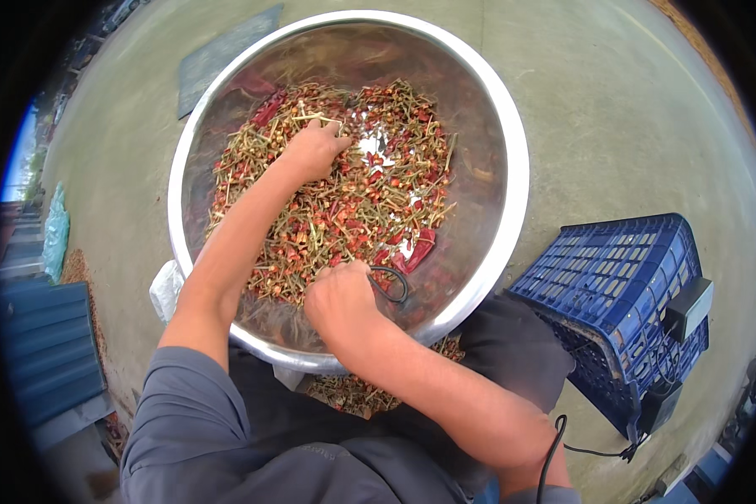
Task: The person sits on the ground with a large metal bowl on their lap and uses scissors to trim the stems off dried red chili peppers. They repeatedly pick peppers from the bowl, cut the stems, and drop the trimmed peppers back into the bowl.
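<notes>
A wide steel basin [516, 189] stands before me, with a heap of dried red chilli bits and stems [327, 214] in it. My left hand [318, 148] reaches into the far part of the heap. Its fingers are bent down among the stems, by a pale stalk, and their tips are partly hidden. At the near side of the heap, my right hand [346, 293] is curled closed around a tool, whose thin black looped handle [390, 285] sticks out on the right. The rest of that tool is hidden. Larger dried red chillies [421, 251] lie at the heap's right edge.
A blue plastic crate [605, 283] stands on the concrete floor at right, with small boxes and a black cable [595, 451] attached. More chilli stems [353, 394] lie below the basin, between my legs. A grey board [227, 60] lies behind the basin; corrugated sheet [53, 343] is at left.
</notes>
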The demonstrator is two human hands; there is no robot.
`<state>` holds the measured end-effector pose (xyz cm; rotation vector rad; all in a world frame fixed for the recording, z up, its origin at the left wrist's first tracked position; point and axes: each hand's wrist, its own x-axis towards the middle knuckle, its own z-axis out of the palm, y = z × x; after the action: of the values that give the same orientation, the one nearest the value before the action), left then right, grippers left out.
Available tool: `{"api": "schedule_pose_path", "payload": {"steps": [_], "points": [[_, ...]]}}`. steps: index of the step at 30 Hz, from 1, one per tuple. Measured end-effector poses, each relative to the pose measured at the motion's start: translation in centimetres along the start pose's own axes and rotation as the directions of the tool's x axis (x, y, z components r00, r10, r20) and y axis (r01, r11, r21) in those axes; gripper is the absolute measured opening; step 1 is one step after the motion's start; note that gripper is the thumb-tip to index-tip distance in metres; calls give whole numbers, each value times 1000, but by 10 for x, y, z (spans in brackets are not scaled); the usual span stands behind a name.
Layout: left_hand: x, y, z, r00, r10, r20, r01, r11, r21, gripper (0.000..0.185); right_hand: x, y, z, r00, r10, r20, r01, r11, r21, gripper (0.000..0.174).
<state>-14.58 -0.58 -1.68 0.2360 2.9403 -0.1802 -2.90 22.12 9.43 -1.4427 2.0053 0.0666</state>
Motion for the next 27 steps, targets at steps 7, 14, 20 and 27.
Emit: {"api": "schedule_pose_path", "payload": {"steps": [7,14,20,27], "points": [[-119,0,-51,969,-235,-68,205,932,-297,43,-5,-14,7,993,-54,101,61,996,-69,35],[-224,-15,-40,905,-424,-39,389,859,-332,35,-8,-26,15,994,-75,80,84,989,-125,35],[-235,1,-60,846,-531,41,520,806,-282,34,-7,-32,22,988,-125,96,140,974,-176,38],[-203,11,-53,851,-351,-389,326,936,-132,32,-7,-39,33,994,-76,83,92,974,-207,37]]}}
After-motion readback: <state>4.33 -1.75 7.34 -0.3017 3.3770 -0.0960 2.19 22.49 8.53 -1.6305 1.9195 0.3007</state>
